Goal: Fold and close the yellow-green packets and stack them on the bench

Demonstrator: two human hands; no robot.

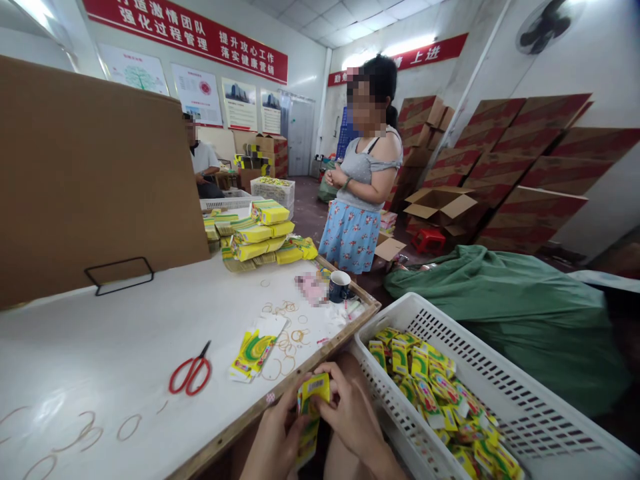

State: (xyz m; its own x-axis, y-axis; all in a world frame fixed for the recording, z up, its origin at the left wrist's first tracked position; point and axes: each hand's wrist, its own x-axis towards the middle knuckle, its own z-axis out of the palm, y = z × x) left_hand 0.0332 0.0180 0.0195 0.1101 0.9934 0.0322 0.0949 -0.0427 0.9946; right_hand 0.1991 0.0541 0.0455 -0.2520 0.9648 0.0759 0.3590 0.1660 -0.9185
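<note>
Both of my hands are closed around a small yellow box [316, 388] with green and red print, just off the table's front edge. My left hand [280, 427] grips its lower side, thumb across the front. The fingers of my right hand [345, 403] pinch its upper end. On the table ahead lies a loose pile of flat yellow cartons [254, 352], some with white flaps. Right of my hands stands a white plastic crate [415, 413] holding many yellow boxes [430, 383].
Red-handled scissors [191, 375] and scattered rubber bands [287, 337] lie on the white table [125, 333]. Carton stacks [263, 233], a dark mug [339, 287] and a cardboard sheet [100, 180] stand farther back. A person [365, 167] stands beyond the table; green sacking [500, 313] lies right.
</note>
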